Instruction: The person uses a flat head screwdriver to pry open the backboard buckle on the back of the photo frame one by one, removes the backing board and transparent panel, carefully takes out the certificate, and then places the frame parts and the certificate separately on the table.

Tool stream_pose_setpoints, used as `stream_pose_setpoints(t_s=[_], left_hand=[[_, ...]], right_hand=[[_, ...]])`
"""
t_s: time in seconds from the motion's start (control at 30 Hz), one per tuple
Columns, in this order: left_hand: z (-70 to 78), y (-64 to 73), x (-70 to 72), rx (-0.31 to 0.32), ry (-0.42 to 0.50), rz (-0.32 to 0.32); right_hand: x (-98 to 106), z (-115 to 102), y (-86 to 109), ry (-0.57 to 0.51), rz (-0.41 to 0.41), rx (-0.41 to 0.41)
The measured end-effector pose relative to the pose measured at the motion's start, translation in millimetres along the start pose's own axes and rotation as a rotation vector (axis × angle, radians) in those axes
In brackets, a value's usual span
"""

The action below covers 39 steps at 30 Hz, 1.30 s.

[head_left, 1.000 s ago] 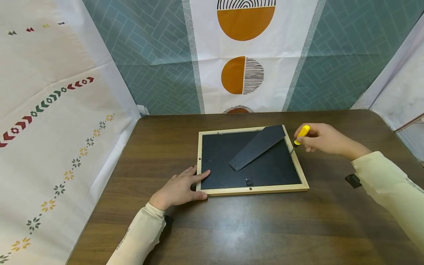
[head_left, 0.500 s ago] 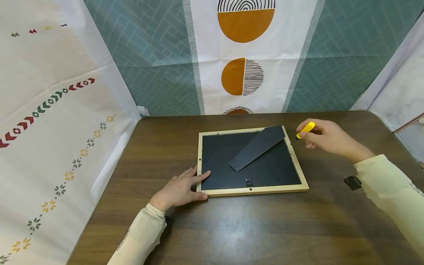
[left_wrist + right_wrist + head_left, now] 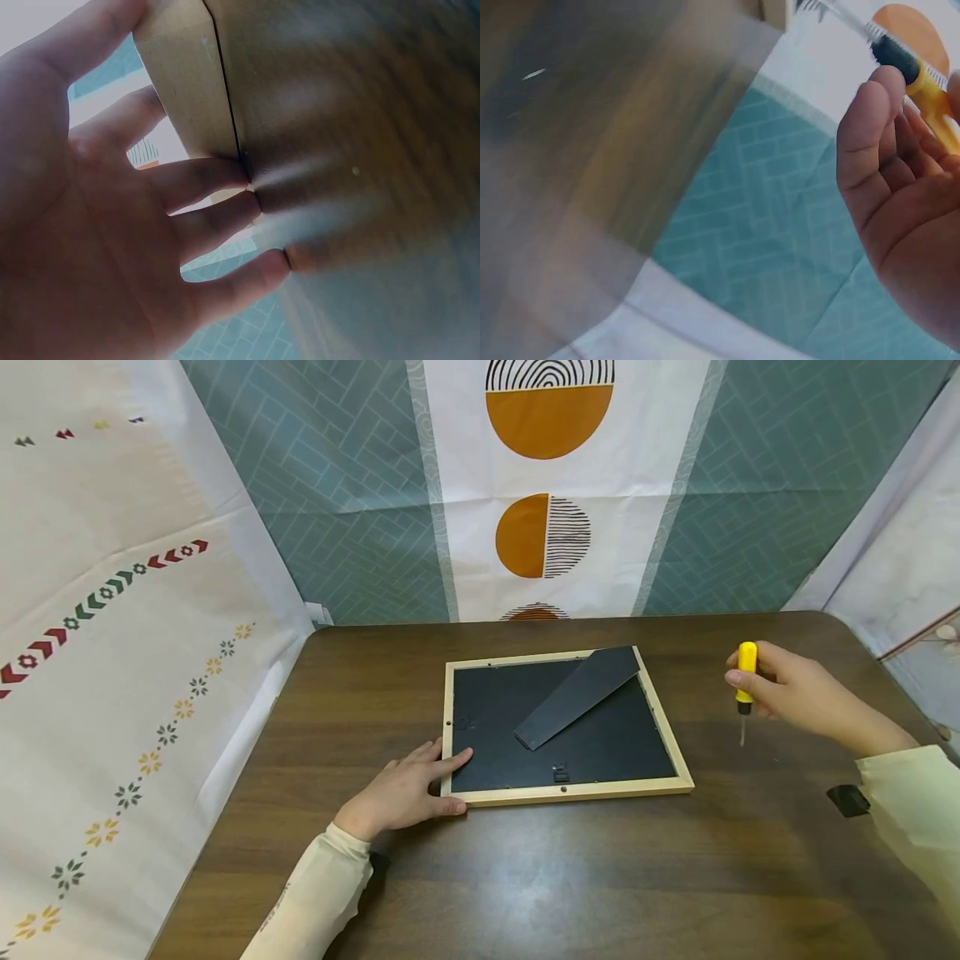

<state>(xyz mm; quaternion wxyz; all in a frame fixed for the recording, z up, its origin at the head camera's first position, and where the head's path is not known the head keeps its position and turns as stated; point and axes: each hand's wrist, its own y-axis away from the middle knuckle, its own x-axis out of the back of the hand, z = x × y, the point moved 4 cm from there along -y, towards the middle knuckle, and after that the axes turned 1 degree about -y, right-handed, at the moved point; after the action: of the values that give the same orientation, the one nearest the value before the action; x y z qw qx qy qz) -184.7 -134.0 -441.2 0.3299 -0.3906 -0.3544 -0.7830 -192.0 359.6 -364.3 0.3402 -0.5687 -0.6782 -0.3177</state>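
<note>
A picture frame (image 3: 577, 790) with a pale wooden border lies face down on the table, its black backing board (image 3: 615, 743) showing. The dark easel leg (image 3: 579, 697) slants across the board from the upper right corner. My left hand (image 3: 397, 792) rests on the lower left corner, index finger across the border and thumb at the front edge. In the left wrist view its fingers (image 3: 214, 225) reach the tabletop beside the border. My right hand (image 3: 806, 697) holds a yellow-handled screwdriver (image 3: 746, 672) right of the frame, shaft pointing down. The right wrist view shows the screwdriver (image 3: 930, 97) partly, gripped by the fingers.
The brown wooden table (image 3: 570, 877) stretches around the frame on all sides. Behind it hangs a teal and white patterned cloth (image 3: 360, 527); a white embroidered cloth (image 3: 150, 635) hangs at the left. A pale cloth (image 3: 907, 552) is on the right.
My right hand has lifted the screwdriver off the frame's right border and moved it to the right, its shaft now pointing down. My left hand has stayed on the corner.
</note>
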Motion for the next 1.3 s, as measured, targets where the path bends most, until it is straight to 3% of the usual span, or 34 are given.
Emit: stream_pose_setpoints(t_s=[0.13, 0.37, 0.67, 1.03, 1.3], left_hand=[[-0.7, 0.0, -0.4, -0.009, 0.004, 0.003], [-2.8, 4.6, 0.7, -0.018, 0.016, -0.005], [-4.8, 18.7, -4.0, -0.031, 0.023, -0.004], [-1.7, 27.2, -7.3, -0.102, 0.030, 0.012], [-3.0, 26.7, -6.3, -0.130, 0.024, 0.006]], right_hand=[[-3.9, 22.6, 17.7, 0.061, -0.065, -0.056], [-16.6, 69.6, 50.0, 0.241, -0.114, -0.061], [-25.2, 119.8, 79.1, 0.327, -0.152, -0.087], [-24.1, 137.0, 97.0, 0.385, -0.170, -0.127], [-15.6, 124.6, 93.7, 0.401, -0.074, -0.117]])
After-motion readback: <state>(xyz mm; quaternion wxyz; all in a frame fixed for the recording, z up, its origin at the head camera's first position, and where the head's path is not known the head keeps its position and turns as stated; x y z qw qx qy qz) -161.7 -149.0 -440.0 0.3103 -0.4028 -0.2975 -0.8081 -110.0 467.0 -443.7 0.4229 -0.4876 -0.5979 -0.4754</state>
